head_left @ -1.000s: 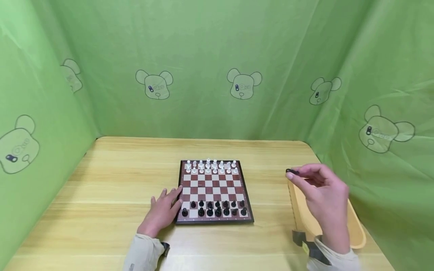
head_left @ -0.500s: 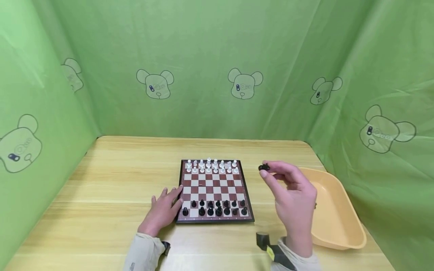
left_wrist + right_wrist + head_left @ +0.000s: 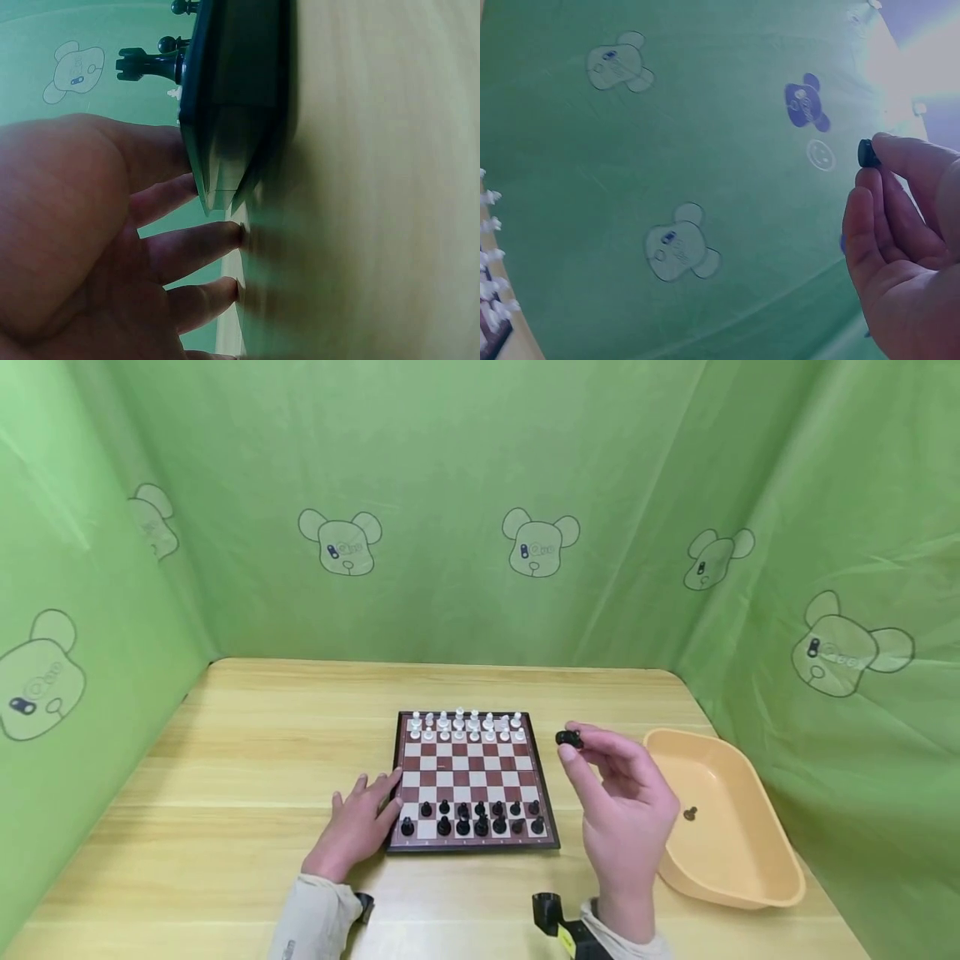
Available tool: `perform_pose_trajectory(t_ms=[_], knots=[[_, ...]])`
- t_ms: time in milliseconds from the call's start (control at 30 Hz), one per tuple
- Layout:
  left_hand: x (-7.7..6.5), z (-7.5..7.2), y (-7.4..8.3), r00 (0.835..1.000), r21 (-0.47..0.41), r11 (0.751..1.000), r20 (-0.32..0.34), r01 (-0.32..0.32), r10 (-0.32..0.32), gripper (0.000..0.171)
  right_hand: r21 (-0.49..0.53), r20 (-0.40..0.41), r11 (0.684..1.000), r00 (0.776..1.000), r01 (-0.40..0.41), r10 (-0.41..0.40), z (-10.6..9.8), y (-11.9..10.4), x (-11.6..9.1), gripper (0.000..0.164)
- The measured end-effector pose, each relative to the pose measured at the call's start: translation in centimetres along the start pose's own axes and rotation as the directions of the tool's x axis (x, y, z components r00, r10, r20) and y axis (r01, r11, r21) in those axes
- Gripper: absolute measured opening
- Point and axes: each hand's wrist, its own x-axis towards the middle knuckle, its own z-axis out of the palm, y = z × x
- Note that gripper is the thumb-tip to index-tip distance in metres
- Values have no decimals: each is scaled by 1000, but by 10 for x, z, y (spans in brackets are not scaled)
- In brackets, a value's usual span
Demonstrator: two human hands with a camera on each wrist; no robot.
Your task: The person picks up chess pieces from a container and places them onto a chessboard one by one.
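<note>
A chessboard (image 3: 469,781) lies on the table with white pieces (image 3: 459,727) in two rows at its far side and black pieces (image 3: 482,827) along its near side. My left hand (image 3: 352,835) rests at the board's left edge, fingers spread and fairly straight; in the left wrist view the thumb and a finger touch the board's side, near a black rook (image 3: 150,66). To the right of the board, my right hand (image 3: 630,810) pinches a small black chess piece (image 3: 569,739) between thumb and fingertips in the air. Its round base (image 3: 867,154) shows in the right wrist view; its kind is hidden.
An orange-yellow plastic tray (image 3: 750,877) stands right of my right hand, with one small dark chess piece (image 3: 690,814) lying in it. Green fabric walls (image 3: 465,610) enclose the wooden table (image 3: 247,760) at the back and sides.
My right hand has moved left from over the tray toward the board, carrying the black chess piece, and its piece has turned a little. The left hand has stayed at the board's edge.
</note>
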Motion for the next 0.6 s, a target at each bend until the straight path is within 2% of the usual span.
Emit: perform_pose_trajectory(t_ms=[300,600], knots=[[2,1,-2,1000,2,1000,4,1,-1,54,-110,61,991,995,-72,79,15,15,-13,22],[2,1,-1,1000,5,1000,1,-5,5,53,-129,77,987,991,-98,108,27,28,-23,23]])
